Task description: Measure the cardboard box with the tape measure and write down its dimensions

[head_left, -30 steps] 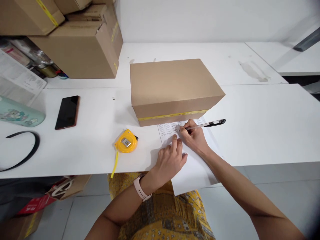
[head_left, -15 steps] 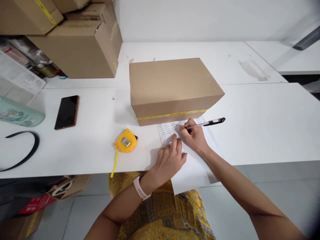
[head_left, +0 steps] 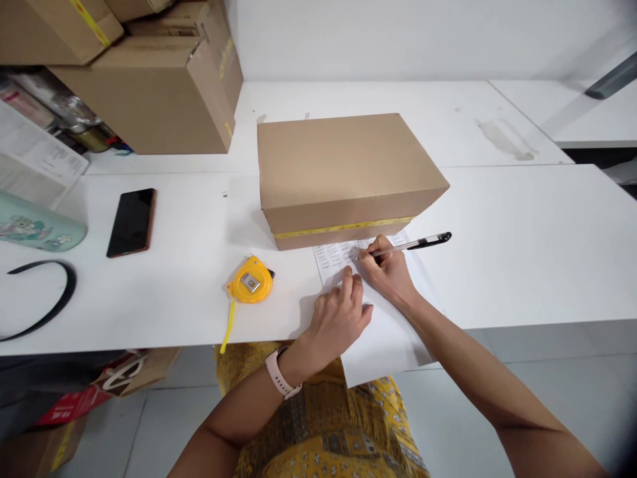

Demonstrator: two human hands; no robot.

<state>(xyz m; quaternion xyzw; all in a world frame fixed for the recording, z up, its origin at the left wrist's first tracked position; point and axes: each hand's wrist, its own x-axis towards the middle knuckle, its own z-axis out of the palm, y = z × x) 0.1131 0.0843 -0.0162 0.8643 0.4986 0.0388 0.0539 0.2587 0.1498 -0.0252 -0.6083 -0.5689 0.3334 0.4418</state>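
Observation:
A sheet of paper (head_left: pixel 383 345) with rows of small handwriting lies at the table's front edge, its lower end hanging over. My right hand (head_left: pixel 388 269) grips a clear pen with a black cap end (head_left: pixel 423 241), its tip on the written part. Resting flat on the sheet, my left hand (head_left: pixel 341 312) has its fingers stretched out and holds nothing. Behind both hands stands a closed cardboard box (head_left: pixel 348 162) with yellow tape along its front; it covers the paper's top end. To the left of my left hand sits a yellow tape measure (head_left: pixel 251 280), a short bit of its blade pulled out.
On the left of the white table (head_left: pixel 522 265) are a phone (head_left: pixel 132 222), a black curved band (head_left: pixel 64 292) and a mint green bottle (head_left: pixel 40 222). Stacked cardboard boxes (head_left: pixel 164 99) fill the back left corner. A paper bag (head_left: pixel 134 375) is below the table.
The pen has tilted very slightly in my right hand, its cap end a little higher and further right. My left hand stays in place on the paper. The camera view has shifted slightly.

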